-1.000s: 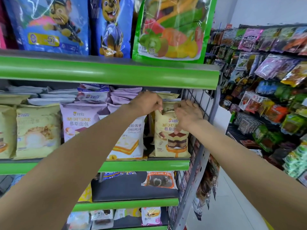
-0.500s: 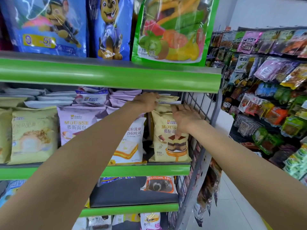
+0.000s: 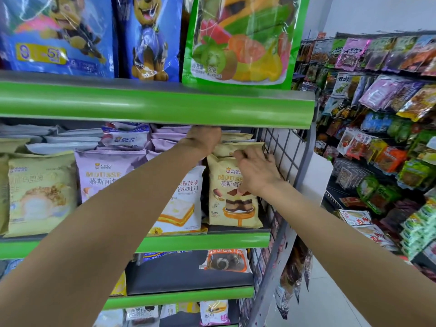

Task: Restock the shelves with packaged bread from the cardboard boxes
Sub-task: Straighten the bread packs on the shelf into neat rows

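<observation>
A cream mousse bread pack (image 3: 232, 204) stands at the right end of the middle shelf (image 3: 212, 239), with more cream packs (image 3: 238, 147) stacked flat behind and above it. My left hand (image 3: 205, 139) reaches in under the upper shelf edge, its fingers curled on the top of that stack. My right hand (image 3: 256, 169) pinches the upper edge of a cream pack beside the wire side panel. To the left stand a white toast pack (image 3: 181, 208) and a lilac mousse pack (image 3: 103, 173). No cardboard box is in view.
The green upper shelf (image 3: 165, 105) hangs just above my hands, carrying large blue and green bags. A wire grid panel (image 3: 280, 156) closes the shelf's right end. Hanging snack racks (image 3: 382, 138) line the aisle to the right. Lower shelves hold a few bread packs (image 3: 225, 260).
Both hands have pushed slightly deeper and higher into the shelf, the left one going up under the shelf edge. The view has shifted a little downward.
</observation>
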A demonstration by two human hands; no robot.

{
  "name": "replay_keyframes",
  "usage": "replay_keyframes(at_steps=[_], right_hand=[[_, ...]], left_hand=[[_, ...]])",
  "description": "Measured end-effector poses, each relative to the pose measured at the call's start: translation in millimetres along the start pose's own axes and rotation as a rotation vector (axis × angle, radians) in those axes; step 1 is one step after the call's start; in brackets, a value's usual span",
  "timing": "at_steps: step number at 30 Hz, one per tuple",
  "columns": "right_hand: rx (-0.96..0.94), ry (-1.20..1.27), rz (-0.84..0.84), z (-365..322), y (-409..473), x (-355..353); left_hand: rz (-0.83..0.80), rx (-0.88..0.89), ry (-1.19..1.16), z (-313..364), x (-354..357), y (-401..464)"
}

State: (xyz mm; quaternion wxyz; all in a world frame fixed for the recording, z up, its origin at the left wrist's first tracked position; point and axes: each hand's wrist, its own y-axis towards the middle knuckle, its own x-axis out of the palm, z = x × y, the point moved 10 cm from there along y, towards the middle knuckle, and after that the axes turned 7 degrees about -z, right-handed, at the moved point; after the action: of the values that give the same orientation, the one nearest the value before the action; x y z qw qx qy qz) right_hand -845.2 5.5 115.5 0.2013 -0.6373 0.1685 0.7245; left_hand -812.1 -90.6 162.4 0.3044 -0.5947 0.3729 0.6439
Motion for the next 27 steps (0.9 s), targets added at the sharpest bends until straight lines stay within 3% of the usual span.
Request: replay_keyframes(at_steps=[3, 7, 10, 14, 18, 24, 27], right_hand=[[0.113, 0.228, 0.035, 17.3, -7.3, 1.6], [0.264, 1.189, 0.019, 36.9, -13.8, 31.5], [0.379, 1.580, 0.128, 46.4, -8.9, 50.5], [0.302, 1.643, 0.144, 39.4, 2.0, 54.4], [0.222, 1.765, 0.095, 31.2, 13.1, 60.4], [0.174, 1.745, 0.109, 28.1, 24.4, 64.1], [0.193, 1.562, 0.125, 29.9, 25.6, 58.4]], left_hand=[[0.058, 0.087, 0.016, 12.5, -8.9, -13.4], [-0.223, 0.174, 0.078, 22.1, 30.5, -33.1], [-0.288, 0.170, 0.235, 30.3, 56.1, -45.1], [-0.197, 0.125, 0.350, 33.0, 55.6, -41.0], [-0.208, 0.084, 0.371, 27.8, 56.4, -40.4], [-0.179, 0.100, 0.356, 31.6, 55.3, -42.7], [-0.176, 0.094, 0.370, 32.6, 58.4, -43.6]])
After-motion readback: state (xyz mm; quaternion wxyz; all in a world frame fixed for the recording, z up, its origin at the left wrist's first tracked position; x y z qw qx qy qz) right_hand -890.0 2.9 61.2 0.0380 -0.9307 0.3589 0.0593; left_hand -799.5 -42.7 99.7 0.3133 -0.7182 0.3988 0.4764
